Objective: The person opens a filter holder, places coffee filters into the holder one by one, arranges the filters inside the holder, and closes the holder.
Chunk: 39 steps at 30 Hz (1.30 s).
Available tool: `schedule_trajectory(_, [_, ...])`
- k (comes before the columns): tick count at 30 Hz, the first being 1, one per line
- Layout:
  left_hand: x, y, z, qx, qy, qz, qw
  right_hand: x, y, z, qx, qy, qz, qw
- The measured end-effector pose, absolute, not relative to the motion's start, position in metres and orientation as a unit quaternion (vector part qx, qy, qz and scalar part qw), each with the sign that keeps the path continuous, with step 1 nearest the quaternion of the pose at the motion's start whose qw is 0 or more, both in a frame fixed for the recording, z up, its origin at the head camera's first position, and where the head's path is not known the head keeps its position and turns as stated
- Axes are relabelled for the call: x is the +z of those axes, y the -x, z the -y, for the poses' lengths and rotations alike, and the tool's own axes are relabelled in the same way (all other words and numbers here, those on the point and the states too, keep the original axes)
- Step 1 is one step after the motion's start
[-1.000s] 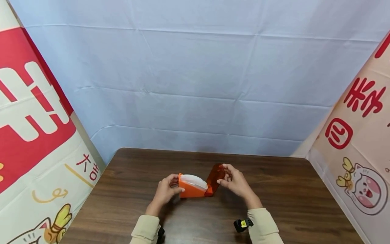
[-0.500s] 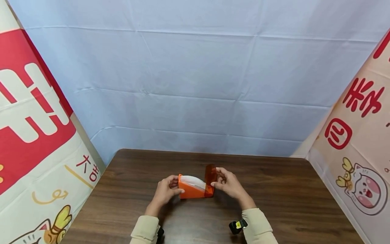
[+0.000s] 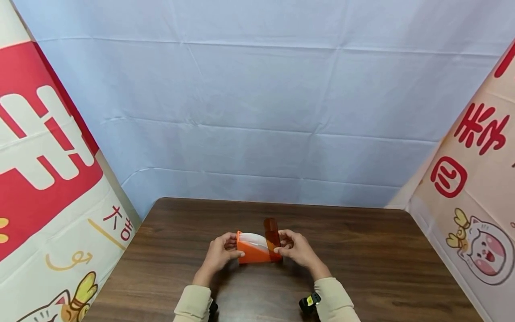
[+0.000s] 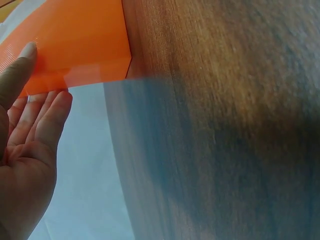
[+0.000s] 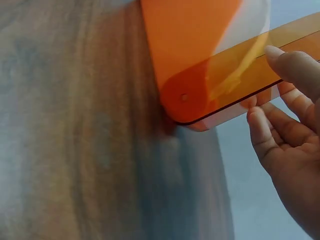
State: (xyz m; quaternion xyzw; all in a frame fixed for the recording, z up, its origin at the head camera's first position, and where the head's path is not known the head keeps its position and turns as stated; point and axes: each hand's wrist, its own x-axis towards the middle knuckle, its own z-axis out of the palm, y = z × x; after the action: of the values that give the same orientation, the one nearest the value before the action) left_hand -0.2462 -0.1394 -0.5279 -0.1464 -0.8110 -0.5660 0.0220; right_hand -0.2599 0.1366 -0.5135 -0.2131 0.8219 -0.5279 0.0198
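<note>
An orange box [image 3: 253,256] with a sloping top stands on the table, and a rounded stack of white, paper-like sheets [image 3: 252,239] rises out of it. My left hand [image 3: 220,254] grips the box's left end, thumb on the front face and fingers behind the end wall [image 4: 100,74]. At the right end a see-through orange-brown lid [image 3: 271,229] turns on a small pivot and points nearly straight up. My right hand [image 3: 298,248] pinches this lid between thumb and fingers; in the right wrist view the thumb lies on its side face [image 5: 240,75].
The dark wood table [image 3: 362,250] extends around the box. A pale blue cloth [image 3: 249,112] hangs behind its far edge. Printed cloths hang on the left [image 3: 60,214] and right [image 3: 462,214]. A black wrist device [image 3: 310,303] sits by the right sleeve.
My right hand has moved left and slightly down, swinging the lid from leaning right to nearly upright, closer over the box. The left hand and the box have stayed in place.
</note>
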Motion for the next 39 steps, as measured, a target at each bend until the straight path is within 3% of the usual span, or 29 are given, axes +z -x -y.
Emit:
schedule_trajectory(28, [-0.533, 0.248, 0.139, -0.545, 0.145, 0.825, 0.024, -0.524, 0.262, -0.112, -0.404, 0.243, -0.882, -0.015])
schedule_trajectory(35, [-0.509, 0.237, 0.135, -0.559, 0.151, 0.815, 0.018, -0.524, 0.263, -0.110, -0.397, 0.245, -0.884, -0.015])
schedule_trajectory(39, [-0.517, 0.241, 0.137, -0.549, 0.149, 0.823, 0.015, -0.523, 0.262, -0.109, -0.395, 0.244, -0.886, -0.009])
